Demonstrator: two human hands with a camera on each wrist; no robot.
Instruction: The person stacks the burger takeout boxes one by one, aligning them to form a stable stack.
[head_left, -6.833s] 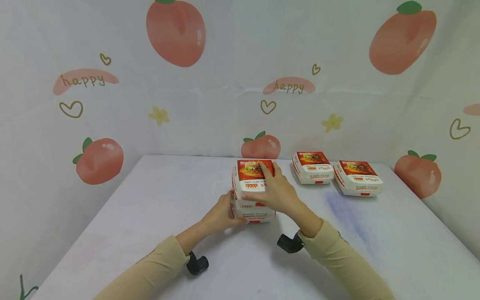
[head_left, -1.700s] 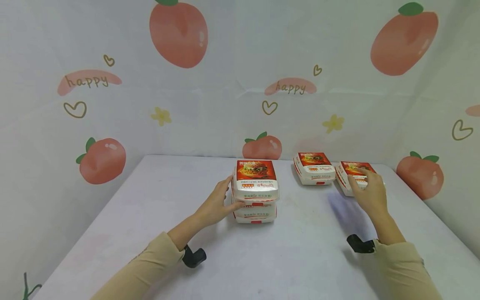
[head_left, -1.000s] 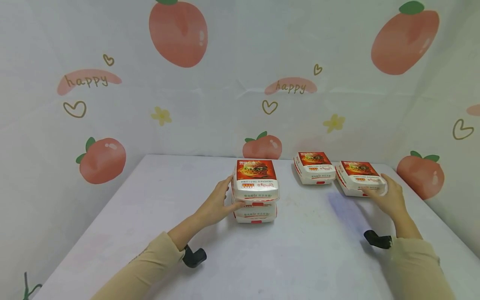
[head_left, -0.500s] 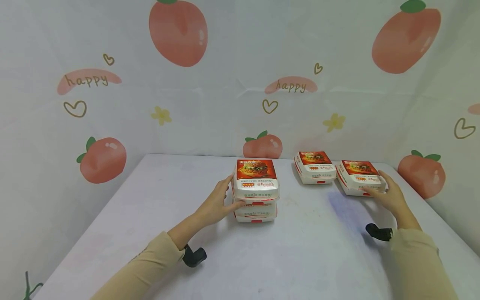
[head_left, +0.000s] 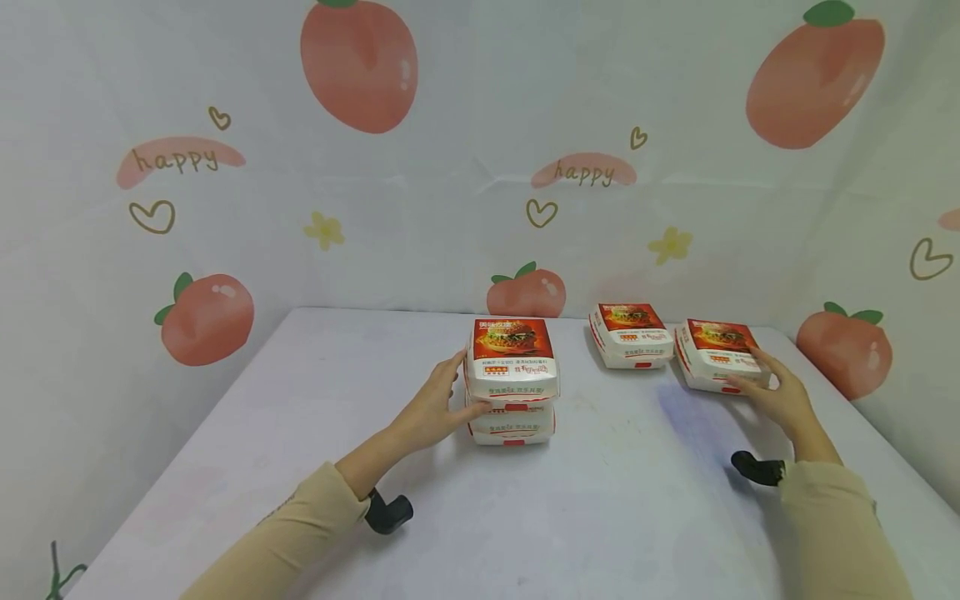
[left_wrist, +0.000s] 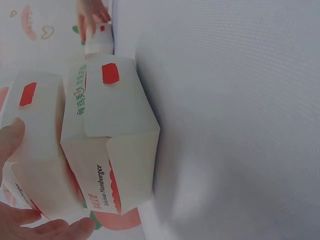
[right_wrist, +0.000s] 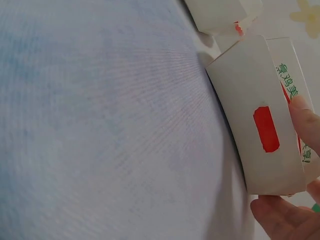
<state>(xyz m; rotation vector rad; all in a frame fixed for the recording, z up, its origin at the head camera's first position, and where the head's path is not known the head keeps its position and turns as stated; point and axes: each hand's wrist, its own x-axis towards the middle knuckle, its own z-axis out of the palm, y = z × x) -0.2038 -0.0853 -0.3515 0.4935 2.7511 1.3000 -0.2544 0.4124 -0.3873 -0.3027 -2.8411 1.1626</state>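
Note:
Two white hamburger boxes with red burger-picture lids stand stacked mid-table: the upper box sits slightly forward on the lower box. My left hand holds the upper box at its left side, thumb on the front and fingers along the side. At the back right, my right hand grips the right-hand box by its near right corner. Its thumb presses the front face while the other fingers lie along the right side, partly hidden.
Left of the gripped box is another hamburger box, near the table's back edge. A white backdrop printed with peaches rises behind the white table. Black wrist cameras hang below both wrists.
My right hand has left the stack and gone to the right-hand box, moving from over its lid to its right side. My left hand stays at the stack, now holding the upper box.

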